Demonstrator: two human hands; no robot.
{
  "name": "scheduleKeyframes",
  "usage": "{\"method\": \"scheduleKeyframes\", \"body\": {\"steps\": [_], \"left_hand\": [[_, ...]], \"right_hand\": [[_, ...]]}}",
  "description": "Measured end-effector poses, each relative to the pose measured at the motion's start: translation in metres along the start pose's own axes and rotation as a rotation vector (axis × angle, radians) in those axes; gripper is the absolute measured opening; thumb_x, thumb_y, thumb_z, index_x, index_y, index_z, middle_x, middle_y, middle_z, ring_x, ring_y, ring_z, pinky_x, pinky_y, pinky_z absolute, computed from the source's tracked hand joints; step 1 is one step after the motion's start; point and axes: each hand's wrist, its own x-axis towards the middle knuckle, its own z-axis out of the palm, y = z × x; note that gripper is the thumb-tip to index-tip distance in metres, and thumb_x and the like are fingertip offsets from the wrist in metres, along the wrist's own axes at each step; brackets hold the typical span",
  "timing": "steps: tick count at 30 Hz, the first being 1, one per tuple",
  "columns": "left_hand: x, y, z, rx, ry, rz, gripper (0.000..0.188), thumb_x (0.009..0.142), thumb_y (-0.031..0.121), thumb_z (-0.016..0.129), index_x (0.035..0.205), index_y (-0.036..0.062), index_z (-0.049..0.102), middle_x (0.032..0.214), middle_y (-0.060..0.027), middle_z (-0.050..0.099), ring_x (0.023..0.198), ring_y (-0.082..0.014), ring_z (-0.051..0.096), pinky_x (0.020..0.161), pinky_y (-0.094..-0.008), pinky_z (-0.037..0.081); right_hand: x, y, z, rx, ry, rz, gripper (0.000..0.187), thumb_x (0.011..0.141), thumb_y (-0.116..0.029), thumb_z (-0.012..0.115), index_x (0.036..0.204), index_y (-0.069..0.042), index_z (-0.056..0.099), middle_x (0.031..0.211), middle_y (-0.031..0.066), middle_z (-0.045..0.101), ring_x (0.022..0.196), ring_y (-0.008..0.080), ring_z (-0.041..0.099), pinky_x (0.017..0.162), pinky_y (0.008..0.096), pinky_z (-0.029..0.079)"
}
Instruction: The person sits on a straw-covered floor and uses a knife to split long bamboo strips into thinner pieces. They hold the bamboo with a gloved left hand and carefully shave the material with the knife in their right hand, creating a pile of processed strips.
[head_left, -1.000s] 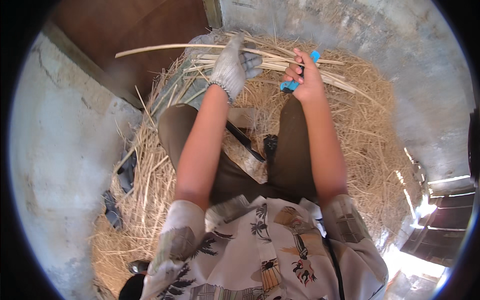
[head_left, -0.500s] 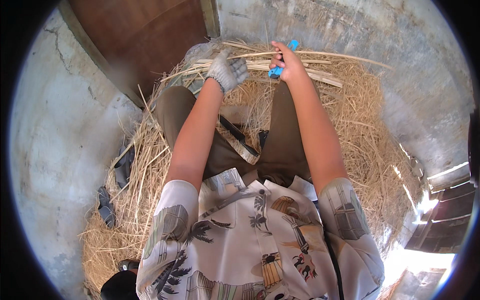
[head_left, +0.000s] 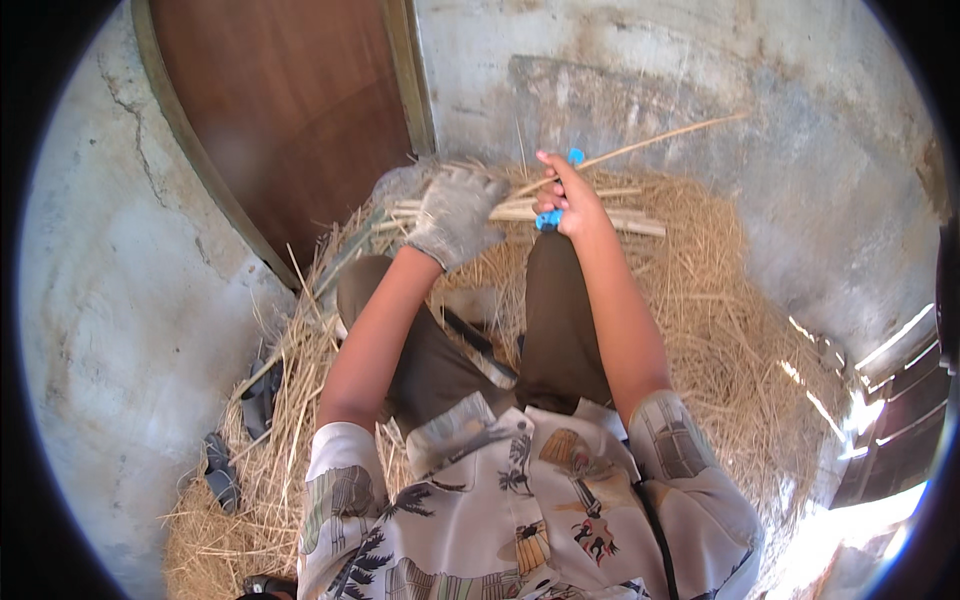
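Note:
My left hand (head_left: 455, 220), in a pale knitted glove, is open just left of my right hand, with its thumb apart from the fingers. My bare right hand (head_left: 572, 200) is closed around a blue tool (head_left: 548, 220); its blue ends show above and below the fingers, and its exact kind is hidden. A long thin bamboo-like strip (head_left: 660, 138) passes at my right fingers and slants up to the right. Its lower end is close to my gloved fingertips. Several pale, wider strips (head_left: 635, 222) lie behind the hands on the pile.
Loose straw-like shavings (head_left: 700, 300) surround my legs. A dark long-handled object (head_left: 466, 332) lies between my knees. Dark sandals (head_left: 222, 470) rest at the left. A brown door (head_left: 280, 110) and a stained wall (head_left: 640, 100) stand ahead; slatted boards (head_left: 900, 410) are at the right.
The strip has swung from nearly level to slanting up right. My left glove has turned from palm showing to its back. The whole view has shifted, so the hands appear lower.

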Motion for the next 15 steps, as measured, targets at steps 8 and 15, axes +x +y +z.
{"method": "scheduleKeyframes", "body": {"steps": [8, 15], "left_hand": [[0.065, -0.030, -0.024, -0.138, -0.261, -0.055, 0.030, 0.100, 0.022, 0.056, 0.125, 0.0058, 0.063, 0.103, -0.0222, 0.070, 0.094, -0.0404, 0.068, 0.083, -0.0505, 0.054], [0.066, -0.006, -0.043, -0.679, -0.608, -0.419, 0.032, 0.105, 0.030, 0.045, 0.113, 0.0030, 0.060, 0.082, -0.0093, 0.062, 0.074, -0.0222, 0.063, 0.071, -0.0391, 0.053]], "right_hand": [[0.019, -0.044, 0.009, -0.060, -0.064, -0.151, 0.038, 0.088, -0.040, 0.079, 0.086, -0.013, 0.053, 0.052, -0.0070, 0.034, 0.040, 0.0057, 0.030, 0.043, 0.0261, 0.029], [0.032, 0.002, -0.023, -0.167, 0.141, -0.394, 0.051, 0.104, -0.060, 0.046, 0.082, -0.014, 0.049, 0.056, -0.0053, 0.039, 0.044, 0.0067, 0.035, 0.045, 0.0253, 0.029]]}}
